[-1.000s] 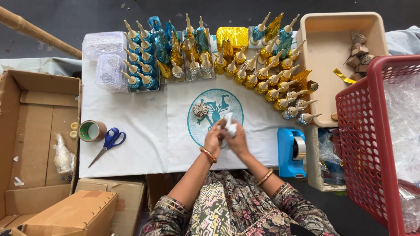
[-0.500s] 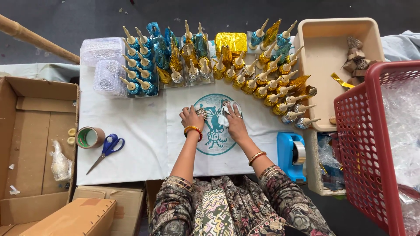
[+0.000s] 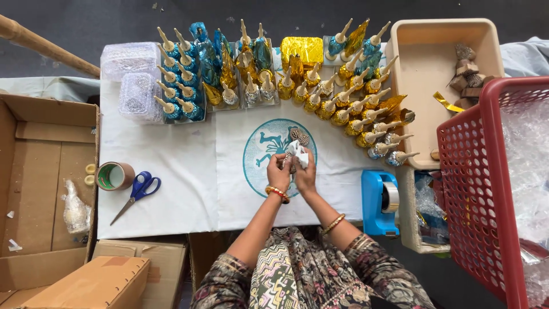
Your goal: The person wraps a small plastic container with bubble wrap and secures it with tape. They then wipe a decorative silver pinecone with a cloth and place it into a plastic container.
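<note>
1. both hands meet over the white cloth-covered table: the left hand and right hand are pressed close together, fingers pinched on a small white wrapped piece.
2. just beyond the fingertips lie two small brown patterned cones, on a round teal emblem printed on the cloth.
3. further out from the hands stand rows of gold and blue foil-wrapped cones with cream tips.
4. well off to the left hand's side lie blue-handled scissors beside a roll of tape.
5. near the right hand sits a blue tape dispenser; beyond it, a red plastic basket.
</note>
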